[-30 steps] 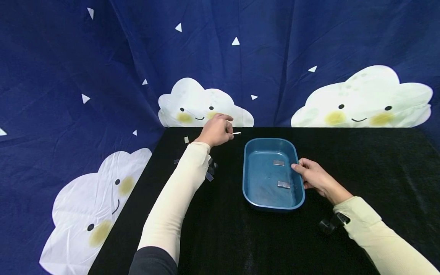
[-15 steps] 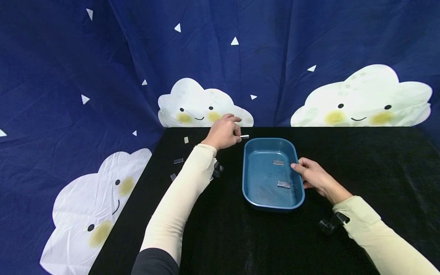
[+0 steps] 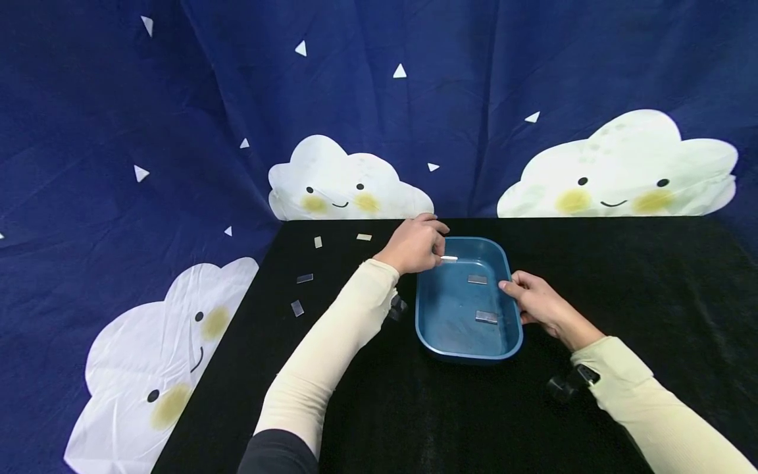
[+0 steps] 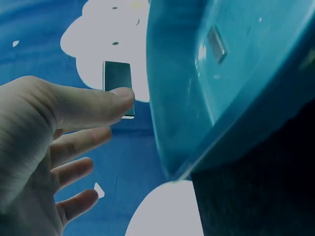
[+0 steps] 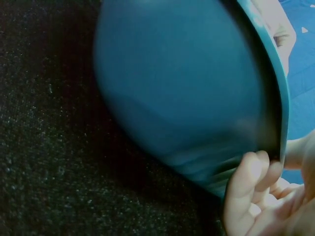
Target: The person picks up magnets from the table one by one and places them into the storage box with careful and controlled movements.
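The backdrop (image 3: 355, 92), a dark blue cloth scattered with white triangles, fills the upper field of the head view. On it are three smiling white clouds: one at 8 o'clock (image 3: 148, 355), one at 11 (image 3: 334, 171) and one between 2 and 3 (image 3: 622, 158). Below spreads my black tabletop (image 3: 444, 421), whose surface looks finely speckled in the right wrist view. My pale sleeves (image 3: 328, 345) enter from 7 and 5 o'clock, the left ending in a dark band (image 3: 278, 454) nearest me. Near the centre is the blue bin (image 3: 447, 316), rectangular with rounded corners.

My left hand (image 3: 416, 247) reaches to the bin's 11 o'clock corner, wrist bent over. It pinches a thin flat bar (image 3: 449, 258), thumb laid across one face (the opposing finger is hidden behind it), with three other fingers spread apart. My right hand (image 3: 540, 303) grips the bin's rim at 3 o'clock, thumb above, fingers curled beneath against the outer wall.

Inside the bin lie two grey bars, one toward 1 o'clock (image 3: 477, 280), one toward 4 (image 3: 486, 316). Four loose pieces (image 3: 304, 278) rest on the tabletop, between the bin's 9 and 10 o'clock, well apart from it.
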`<action>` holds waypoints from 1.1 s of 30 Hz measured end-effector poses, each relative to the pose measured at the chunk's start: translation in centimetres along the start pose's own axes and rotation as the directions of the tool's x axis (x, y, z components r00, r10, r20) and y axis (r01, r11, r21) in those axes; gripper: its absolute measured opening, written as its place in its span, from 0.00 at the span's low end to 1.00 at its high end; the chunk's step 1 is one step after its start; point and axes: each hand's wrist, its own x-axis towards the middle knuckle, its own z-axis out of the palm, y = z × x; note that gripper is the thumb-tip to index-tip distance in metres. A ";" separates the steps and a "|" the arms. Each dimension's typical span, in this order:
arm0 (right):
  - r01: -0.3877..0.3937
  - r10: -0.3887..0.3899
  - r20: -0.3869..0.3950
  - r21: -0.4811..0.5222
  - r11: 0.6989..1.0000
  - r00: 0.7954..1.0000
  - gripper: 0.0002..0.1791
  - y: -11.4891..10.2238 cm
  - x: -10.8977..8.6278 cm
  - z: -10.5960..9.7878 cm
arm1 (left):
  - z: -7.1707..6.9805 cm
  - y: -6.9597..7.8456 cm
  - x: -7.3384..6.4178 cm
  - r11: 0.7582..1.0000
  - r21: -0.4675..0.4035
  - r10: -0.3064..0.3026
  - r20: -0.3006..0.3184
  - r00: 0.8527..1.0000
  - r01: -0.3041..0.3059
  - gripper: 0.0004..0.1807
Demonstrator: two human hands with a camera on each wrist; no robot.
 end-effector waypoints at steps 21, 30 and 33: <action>0.003 -0.003 -0.004 -0.010 1.000 1.000 0.10 -0.2 -0.1 0.1 | 3.0 3.1 1.6 0.998 -0.027 0.053 0.120 0.991 -0.051 0.05; -0.007 0.007 0.001 -0.005 1.000 1.000 0.10 -0.2 -0.1 0.0 | 3.6 3.8 2.1 0.998 -0.045 0.048 0.165 0.985 -0.041 0.04; -0.003 0.003 0.009 0.000 1.000 1.000 0.10 -0.2 -0.2 0.0 | 4.0 3.9 2.4 0.999 -0.027 0.048 0.178 0.983 -0.043 0.03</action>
